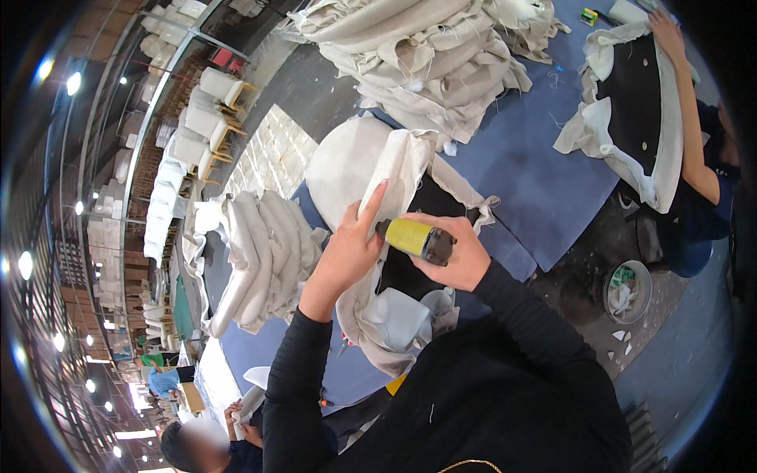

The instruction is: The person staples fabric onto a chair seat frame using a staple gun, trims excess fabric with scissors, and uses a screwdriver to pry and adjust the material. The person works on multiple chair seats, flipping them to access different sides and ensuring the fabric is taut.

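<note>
Beige upholstery flap slants away, rightward, from nearer left hand, which grasps its near end; right hand grips yellow-black handheld tool alongside.

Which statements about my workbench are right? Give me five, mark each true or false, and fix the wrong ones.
1. The right hand holds a yellow tool. True.
2. The left hand is touching the bucket. False: it is on the pale fabric.
3. A big fabric pile lies beyond both hands. True.
4. The bucket is empty. False: it holds scraps.
5. A co-worker's hand is on another piece at the right. True.
</note>
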The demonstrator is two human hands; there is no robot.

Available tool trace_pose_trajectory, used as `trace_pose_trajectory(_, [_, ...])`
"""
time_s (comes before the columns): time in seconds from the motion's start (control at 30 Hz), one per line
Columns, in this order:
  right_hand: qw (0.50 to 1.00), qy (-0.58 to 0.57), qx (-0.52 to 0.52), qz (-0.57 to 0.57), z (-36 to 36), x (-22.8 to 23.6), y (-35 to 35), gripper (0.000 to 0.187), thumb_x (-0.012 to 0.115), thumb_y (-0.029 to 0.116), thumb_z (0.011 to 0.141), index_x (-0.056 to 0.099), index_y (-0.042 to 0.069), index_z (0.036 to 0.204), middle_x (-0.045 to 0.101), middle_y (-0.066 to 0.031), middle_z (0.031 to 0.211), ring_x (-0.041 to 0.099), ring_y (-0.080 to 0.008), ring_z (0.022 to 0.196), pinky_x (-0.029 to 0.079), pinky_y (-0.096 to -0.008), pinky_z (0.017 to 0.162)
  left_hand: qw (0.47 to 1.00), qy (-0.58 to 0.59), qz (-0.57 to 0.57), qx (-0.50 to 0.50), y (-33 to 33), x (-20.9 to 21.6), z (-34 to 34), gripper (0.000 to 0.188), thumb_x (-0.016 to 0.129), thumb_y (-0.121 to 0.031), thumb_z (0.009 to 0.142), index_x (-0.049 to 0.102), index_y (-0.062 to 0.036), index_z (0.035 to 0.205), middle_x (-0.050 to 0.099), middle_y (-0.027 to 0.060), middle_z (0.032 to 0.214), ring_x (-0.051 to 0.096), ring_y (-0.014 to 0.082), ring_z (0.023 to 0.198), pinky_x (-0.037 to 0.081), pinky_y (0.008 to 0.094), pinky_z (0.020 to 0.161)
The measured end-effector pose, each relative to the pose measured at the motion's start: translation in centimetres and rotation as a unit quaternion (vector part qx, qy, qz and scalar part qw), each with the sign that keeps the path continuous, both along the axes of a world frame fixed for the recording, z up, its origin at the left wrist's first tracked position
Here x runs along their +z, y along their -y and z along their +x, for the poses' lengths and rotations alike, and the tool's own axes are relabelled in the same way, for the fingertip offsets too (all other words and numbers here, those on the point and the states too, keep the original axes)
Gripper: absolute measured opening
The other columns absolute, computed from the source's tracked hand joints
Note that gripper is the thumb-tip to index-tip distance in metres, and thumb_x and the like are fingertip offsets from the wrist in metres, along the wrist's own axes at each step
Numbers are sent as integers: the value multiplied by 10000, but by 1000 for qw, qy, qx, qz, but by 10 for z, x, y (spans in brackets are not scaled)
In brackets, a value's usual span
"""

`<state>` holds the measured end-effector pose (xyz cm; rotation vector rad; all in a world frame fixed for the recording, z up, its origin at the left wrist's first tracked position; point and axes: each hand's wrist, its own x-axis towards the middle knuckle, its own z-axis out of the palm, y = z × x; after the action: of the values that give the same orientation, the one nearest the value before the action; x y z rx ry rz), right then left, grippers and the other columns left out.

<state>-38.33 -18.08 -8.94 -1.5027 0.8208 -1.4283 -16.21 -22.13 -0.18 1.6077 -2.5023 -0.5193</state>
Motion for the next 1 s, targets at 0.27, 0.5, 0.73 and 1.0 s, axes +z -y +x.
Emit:
trace_pose_trajectory(0.27, [999, -10, 20, -26, 8, 3, -6, 527, 806, 43, 821, 738, 32, 1343, 815, -202, 1073, 820, -354, 985, 628, -345, 870, 999, 7, 30, -14, -3, 12, 1, 1028, 722, -37, 914, 249, -273, 1796, 515, 342, 1594, 615, 533, 1389, 537, 500, 1141])
trace_pose_trajectory(0.5, [1000, -11, 12, 17, 12, -12, -7, 551, 813, 10, 864, 719, 46, 1406, 816, -188, 1181, 809, -309, 1098, 605, -348, 971, 948, -225, 190, 119, 0, -24, 59, 673, 448, -348, 1206, 237, -71, 1781, 492, 239, 1696, 525, 366, 1537, 381, 434, 1282])
trace_pose_trajectory(0.73, [1000, -6, 19, 24, 13, -7, -16, 627, 800, -30, 855, 677, 29, 1467, 799, -177, 1315, 790, -329, 1211, 584, -357, 1052, 1000, -18, 0, 7, -27, -4, 24, 747, 582, -191, 1122, 249, -246, 1789, 510, 371, 1562, 583, 580, 1356, 513, 539, 1130])
trace_pose_trajectory(1.0, [998, 2, 45, -34, 22, -7, -27, 841, 791, -9, 712, 622, 49, 1534, 767, -228, 1314, 764, -399, 1193, 604, -393, 1026, 999, -20, 26, 15, -32, 4, 22, 979, 666, -20, 965, 239, -337, 1787, 480, 366, 1588, 598, 596, 1338, 528, 546, 1124])
